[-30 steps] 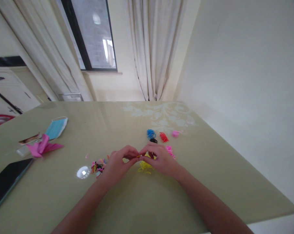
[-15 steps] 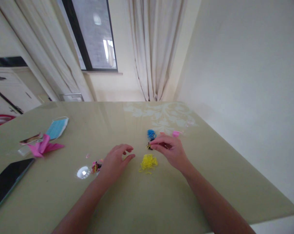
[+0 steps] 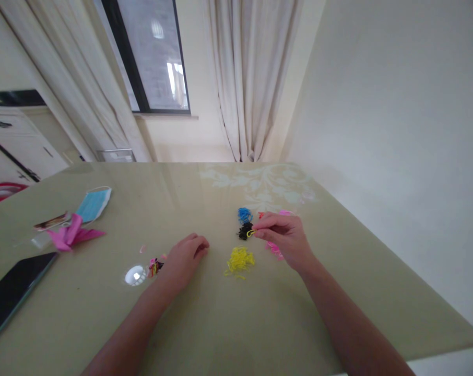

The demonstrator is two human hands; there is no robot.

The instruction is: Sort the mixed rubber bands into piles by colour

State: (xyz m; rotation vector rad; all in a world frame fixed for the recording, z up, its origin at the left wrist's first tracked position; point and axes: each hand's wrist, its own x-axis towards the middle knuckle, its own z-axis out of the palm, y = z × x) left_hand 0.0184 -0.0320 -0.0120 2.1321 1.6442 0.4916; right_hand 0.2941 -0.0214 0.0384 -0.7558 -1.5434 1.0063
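Observation:
Between thumb and fingertips, my right hand (image 3: 284,239) pinches a small yellow rubber band (image 3: 250,233). The band's loop sticks out just beside a pile of black rubber bands (image 3: 244,231). A blue pile (image 3: 245,214) lies behind the black one, and a yellow pile (image 3: 240,259) is nearer to me. Pink bands (image 3: 274,250) show partly from under my right hand, with a bit of red (image 3: 261,214) behind it. My left hand (image 3: 187,258) is closed low over the table, left of the yellow pile; what its fingertips hold, if anything, is hidden. Mixed-colour bands (image 3: 155,267) lie beside its wrist.
A shiny round clear object (image 3: 135,275) sits left of the mixed bands. Farther left are a black phone (image 3: 15,290), a pink folded-paper shape (image 3: 72,234) and a blue face mask (image 3: 94,204). A wall (image 3: 409,156) runs along the table's right side.
My right hand has shifted slightly right, uncovering the black pile and some pink bands, the yellow band still in its pinch. My left hand's fingers have closed together.

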